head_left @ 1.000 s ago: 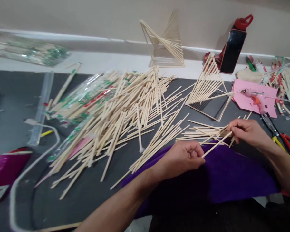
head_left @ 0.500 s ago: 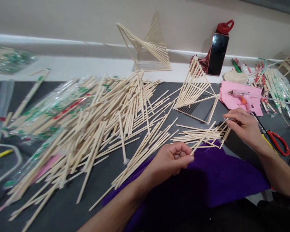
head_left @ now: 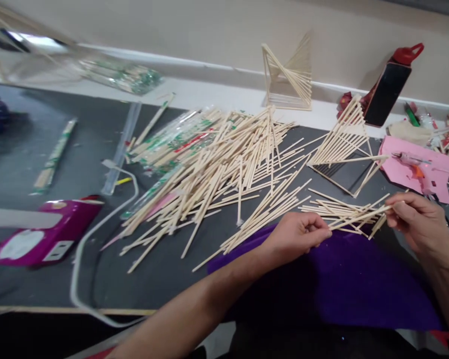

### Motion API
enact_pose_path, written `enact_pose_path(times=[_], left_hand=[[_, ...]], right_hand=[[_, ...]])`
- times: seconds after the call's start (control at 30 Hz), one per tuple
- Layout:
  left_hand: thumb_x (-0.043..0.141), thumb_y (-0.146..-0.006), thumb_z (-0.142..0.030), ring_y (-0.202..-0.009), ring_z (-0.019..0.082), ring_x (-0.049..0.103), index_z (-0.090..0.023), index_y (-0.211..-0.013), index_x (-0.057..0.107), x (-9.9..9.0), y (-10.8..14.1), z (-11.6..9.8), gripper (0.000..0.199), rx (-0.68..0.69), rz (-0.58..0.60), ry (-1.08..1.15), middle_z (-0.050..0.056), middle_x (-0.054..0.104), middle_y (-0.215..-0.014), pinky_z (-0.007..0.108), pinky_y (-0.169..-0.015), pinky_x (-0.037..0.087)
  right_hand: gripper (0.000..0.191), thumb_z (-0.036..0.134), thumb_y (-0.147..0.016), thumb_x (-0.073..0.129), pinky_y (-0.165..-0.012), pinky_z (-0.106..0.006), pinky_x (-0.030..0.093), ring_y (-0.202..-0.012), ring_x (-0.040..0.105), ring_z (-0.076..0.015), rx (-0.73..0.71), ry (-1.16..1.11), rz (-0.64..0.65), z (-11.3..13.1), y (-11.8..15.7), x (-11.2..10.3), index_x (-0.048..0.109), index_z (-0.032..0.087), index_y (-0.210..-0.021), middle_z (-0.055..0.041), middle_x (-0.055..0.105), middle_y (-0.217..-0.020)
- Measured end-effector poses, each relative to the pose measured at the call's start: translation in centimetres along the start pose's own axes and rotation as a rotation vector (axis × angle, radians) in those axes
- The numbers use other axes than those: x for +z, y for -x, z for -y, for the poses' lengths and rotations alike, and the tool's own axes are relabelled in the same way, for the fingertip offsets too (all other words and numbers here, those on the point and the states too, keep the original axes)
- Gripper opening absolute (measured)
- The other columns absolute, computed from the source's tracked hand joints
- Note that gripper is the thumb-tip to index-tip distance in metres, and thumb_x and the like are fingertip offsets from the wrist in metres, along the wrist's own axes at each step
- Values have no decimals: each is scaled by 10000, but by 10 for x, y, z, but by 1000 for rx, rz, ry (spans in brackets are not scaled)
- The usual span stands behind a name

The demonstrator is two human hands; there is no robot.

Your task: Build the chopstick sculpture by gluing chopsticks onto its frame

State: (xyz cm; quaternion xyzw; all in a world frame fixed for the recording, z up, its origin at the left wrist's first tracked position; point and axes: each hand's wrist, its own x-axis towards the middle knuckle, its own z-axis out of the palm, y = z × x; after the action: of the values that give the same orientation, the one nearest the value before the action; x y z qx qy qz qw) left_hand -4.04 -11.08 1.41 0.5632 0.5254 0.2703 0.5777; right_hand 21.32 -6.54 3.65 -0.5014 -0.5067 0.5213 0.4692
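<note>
clearly, one thin stick (head_left: 360,217) held between two pinching hands.
the left hand (head_left: 299,232) pinches one end, the right hand (head_left: 415,217) grips towards the other, near the purple cloth (head_left: 374,284) and a loose bunch of sticks (head_left: 327,208). the step seems to be handling this single stick; any next move calls for light, even pressure, as it could snap.

- Place is looking like a craft workspace; home vs. workshop, can't tell
- Glue gun (head_left: 415,163) is resting on pink sheet (head_left: 442,174), far R of gray surface (head_left: 155,281)
- Loose wooden sticks (head_left: 209,179) are lying heaped nr plastic-wrapped packs (head_left: 185,130)
- Stick frame (head_left: 335,142) is standing on surface, 2nd frame (head_left: 297,85) on white ledge (head_left: 219,94) by wall (head_left: 172,30)
</note>
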Motion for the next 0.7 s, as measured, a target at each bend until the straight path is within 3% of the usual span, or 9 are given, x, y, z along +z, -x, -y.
enact_pose_path(times=[0.17, 0.27, 0.33, 0.43, 0.63, 0.7], left_hand=[[424, -969, -307, -730, 143, 646, -166, -862, 671, 4, 1, 13, 304, 528, -200, -743, 41, 711, -789, 246, -637, 477], [342, -994, -257, -706, 146, 642, -162, -839, 644, 7, 2, 17, 352, 684, -226, -917, 35, 691, -749, 245, -603, 465], [343, -986, -241, -685, 148, 631, -164, -812, 633, 7, 3, 14, 346, 655, -200, -941, 31, 678, -728, 241, -581, 444], [383, -968, -258, -640, 143, 597, -166, -755, 618, 5, 3, 5, 330, 470, -160, -885, 25, 647, -675, 232, -568, 407], [412, -938, -332, -538, 110, 537, -195, -672, 613, -2, 5, -10, 361, 150, 44, -356, -28, 566, -520, 212, -576, 384], [419, -927, -374, -513, 113, 511, -203, -637, 607, -12, 8, -13, 385, 121, 32, -359, -31, 539, -482, 222, -558, 361]], right_hand=[[103, 302, -721, 794, -395, -172, 418, -475, 571, -81, -57, 10, -1, -1, 4, -4, 767, 218, -776, -8, 667, -652], [115, 326, -734, 786, -381, -176, 436, -473, 588, -98, -18, 7, -12, -2, 5, -5, 769, 224, -786, -16, 679, -639], [132, 342, -727, 792, -380, -186, 457, -481, 608, -115, 2, -5, -14, -3, 5, -6, 770, 227, -788, -23, 689, -639], [137, 347, -724, 797, -394, -203, 483, -487, 621, -127, 2, -27, 8, -5, 6, -6, 773, 237, -802, -26, 694, -637], [104, 334, -765, 767, -406, -224, 484, -489, 601, -128, 16, -62, 128, -8, 8, -9, 773, 257, -836, -17, 670, -627], [107, 347, -777, 752, -393, -226, 465, -465, 578, -123, 25, -82, 154, -10, 8, -10, 768, 246, -811, -16, 646, -597]])
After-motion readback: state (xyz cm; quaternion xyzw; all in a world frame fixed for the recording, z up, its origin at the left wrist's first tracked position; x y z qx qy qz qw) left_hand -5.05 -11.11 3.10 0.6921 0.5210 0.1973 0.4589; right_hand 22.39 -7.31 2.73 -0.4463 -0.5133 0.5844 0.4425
